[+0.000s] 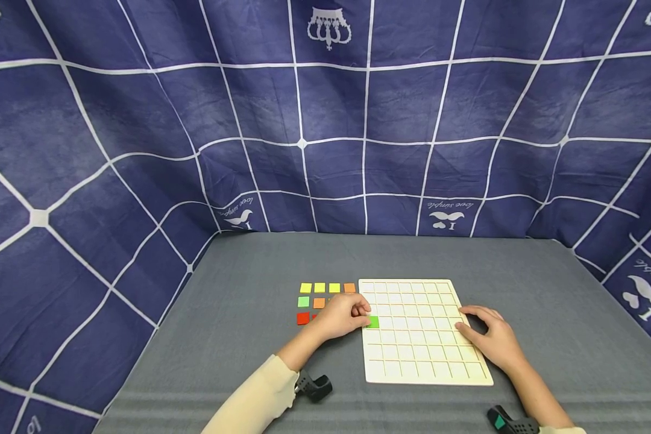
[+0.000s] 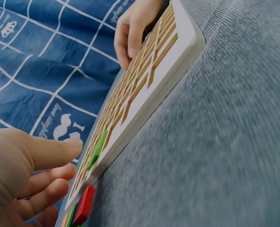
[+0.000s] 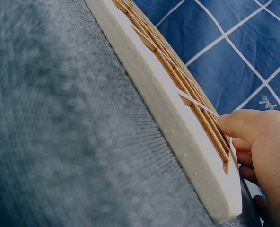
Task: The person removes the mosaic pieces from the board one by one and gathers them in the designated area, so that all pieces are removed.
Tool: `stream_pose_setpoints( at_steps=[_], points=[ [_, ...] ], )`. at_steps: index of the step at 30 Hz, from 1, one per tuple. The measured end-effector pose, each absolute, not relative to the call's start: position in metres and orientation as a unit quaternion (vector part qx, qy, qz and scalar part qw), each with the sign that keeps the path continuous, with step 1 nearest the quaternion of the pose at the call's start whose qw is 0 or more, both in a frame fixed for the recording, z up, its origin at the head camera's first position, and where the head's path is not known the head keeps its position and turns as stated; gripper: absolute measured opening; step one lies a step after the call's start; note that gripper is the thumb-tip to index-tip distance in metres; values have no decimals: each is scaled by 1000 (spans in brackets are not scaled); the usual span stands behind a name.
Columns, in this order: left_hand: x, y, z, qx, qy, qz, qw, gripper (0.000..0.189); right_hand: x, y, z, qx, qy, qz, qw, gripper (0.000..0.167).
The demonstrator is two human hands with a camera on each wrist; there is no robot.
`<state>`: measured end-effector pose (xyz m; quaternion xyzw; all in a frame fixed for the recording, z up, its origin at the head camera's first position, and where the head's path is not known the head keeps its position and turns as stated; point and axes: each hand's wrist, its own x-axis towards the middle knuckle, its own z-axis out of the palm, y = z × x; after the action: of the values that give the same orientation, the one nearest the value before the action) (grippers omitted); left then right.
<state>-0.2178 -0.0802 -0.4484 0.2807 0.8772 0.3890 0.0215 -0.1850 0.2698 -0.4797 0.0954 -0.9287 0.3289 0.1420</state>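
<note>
A small green square tile (image 1: 374, 322) lies at the left edge of a pale gridded board (image 1: 428, 377), tilted a little in its cell in the left wrist view. My left hand (image 1: 343, 314) hovers right beside that tile, fingers loosely bent. In the left wrist view a gap shows between the thumb (image 2: 74, 144) and the green tile (image 2: 97, 150). At the board's right edge rests my right hand (image 1: 493, 339), thumb and index finger stretched onto the rim. The right wrist view shows its thumb (image 3: 230, 124) on the board's top, other fingers partly hidden beyond the edge.
Left of the board lie several square tiles in rows: yellow (image 1: 319, 287), orange (image 1: 319, 302), light green (image 1: 304, 302) and red (image 1: 302, 318). The left hand hides some. Grey cloth (image 1: 239, 289) covers the table; a blue checked curtain (image 1: 331, 120) hangs behind.
</note>
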Motion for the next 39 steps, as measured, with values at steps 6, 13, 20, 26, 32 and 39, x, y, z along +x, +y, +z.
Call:
stream_pose_setpoints(
  at_steps=[6, 13, 20, 26, 32, 39],
  points=[
    [-220, -72, -450, 292, 888, 354, 24, 20, -185, 270, -479, 99, -928, 330, 146, 36],
    [-220, -66, -449, 296, 906, 301, 27, 24, -185, 270, -478, 98, -927, 331, 148, 36],
    [-216, -62, -446, 293, 923, 247, 5, 24, -184, 269, -476, 96, -928, 328, 145, 36],
    [-209, -60, -444, 310, 936, 163, -41, 25, -184, 269, -477, 96, -929, 327, 144, 36],
    [-205, -57, -443, 310, 941, 124, -57, 26, -184, 269, -477, 94, -929, 327, 143, 36],
    [-205, -58, -444, 304, 936, 170, -56, 25, -184, 269, -479, 93, -929, 329, 144, 36]
  ],
)
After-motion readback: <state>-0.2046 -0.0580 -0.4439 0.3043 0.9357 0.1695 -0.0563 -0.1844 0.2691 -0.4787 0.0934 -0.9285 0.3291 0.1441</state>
